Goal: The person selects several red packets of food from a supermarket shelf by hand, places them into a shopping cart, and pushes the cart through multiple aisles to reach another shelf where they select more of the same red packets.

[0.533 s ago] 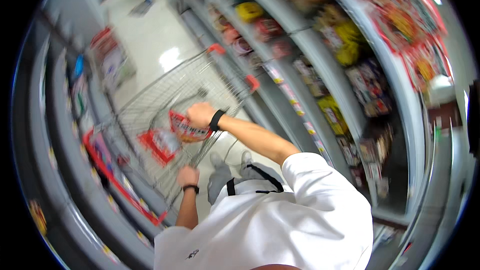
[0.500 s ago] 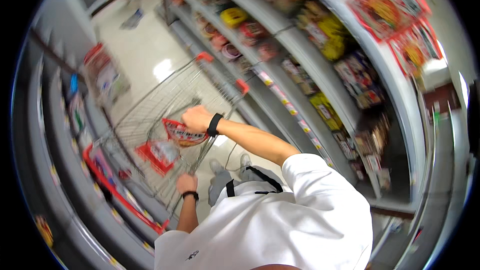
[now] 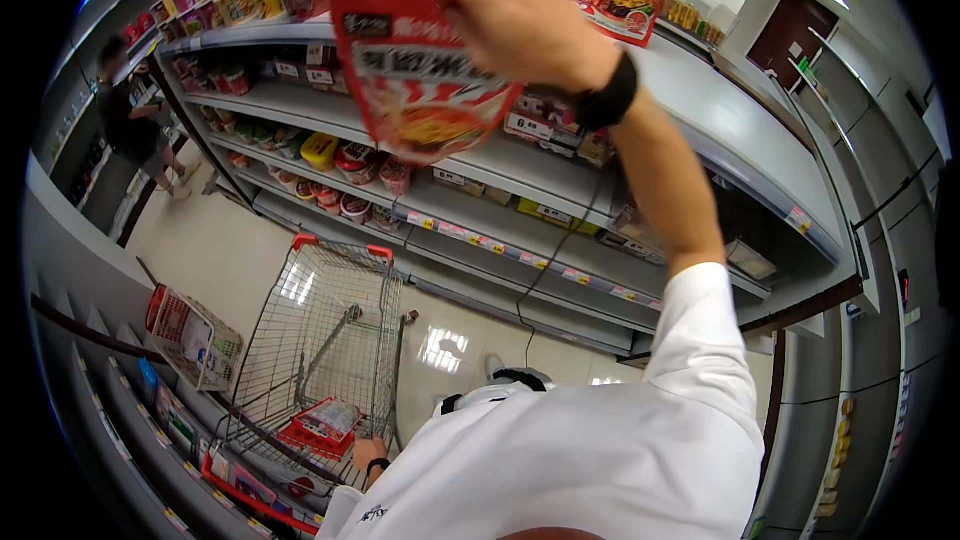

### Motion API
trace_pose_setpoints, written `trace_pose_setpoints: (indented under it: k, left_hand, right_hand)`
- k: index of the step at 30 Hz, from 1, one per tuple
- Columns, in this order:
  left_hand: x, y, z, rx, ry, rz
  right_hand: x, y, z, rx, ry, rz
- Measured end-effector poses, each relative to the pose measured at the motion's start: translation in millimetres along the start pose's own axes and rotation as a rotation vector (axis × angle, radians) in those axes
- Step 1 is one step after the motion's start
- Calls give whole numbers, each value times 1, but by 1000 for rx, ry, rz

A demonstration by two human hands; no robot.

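My right hand (image 3: 520, 20) is raised high in front of the top shelf (image 3: 700, 110) and is closed on a flat red noodle packet (image 3: 415, 80). A black band sits on that wrist. Down at the lower edge, my left hand (image 3: 370, 455) rests closed on the rear edge of a wire shopping cart (image 3: 320, 340) with red corner caps. Red packets (image 3: 325, 423) lie on the cart's floor. More red packets and cup noodles stand on the top shelf behind my right hand.
Long grey shelves (image 3: 500, 230) with bowls and packets run along the right of the aisle. Another shelf row (image 3: 120, 410) lines the left, with a small red-rimmed wire basket (image 3: 190, 335) on it. A person in dark clothes (image 3: 130, 125) stands at the aisle's far end.
My right hand has gone from over the cart up to the top shelf, still holding a red packet. The view has tilted upward. My left hand stays at the cart.
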State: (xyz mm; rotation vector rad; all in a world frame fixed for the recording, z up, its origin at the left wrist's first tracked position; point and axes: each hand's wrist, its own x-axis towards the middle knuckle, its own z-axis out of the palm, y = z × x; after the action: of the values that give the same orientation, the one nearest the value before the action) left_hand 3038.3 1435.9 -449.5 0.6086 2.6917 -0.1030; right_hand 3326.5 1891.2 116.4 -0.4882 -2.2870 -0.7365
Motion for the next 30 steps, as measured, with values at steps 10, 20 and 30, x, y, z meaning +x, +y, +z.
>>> trace_pose_setpoints:
  k: [10,20,30]
  left_hand:
    - [11,-3,19,-7,11,19]
    - [-8,9,-5,-1,41,-9]
    - [3,-8,17,22,54,-10]
  right_hand:
    - [-21,144,-152,-331,-204,392]
    - [-47,215,-157,-540,-245,540]
    - [-24,234,-106,-579,-336,778]
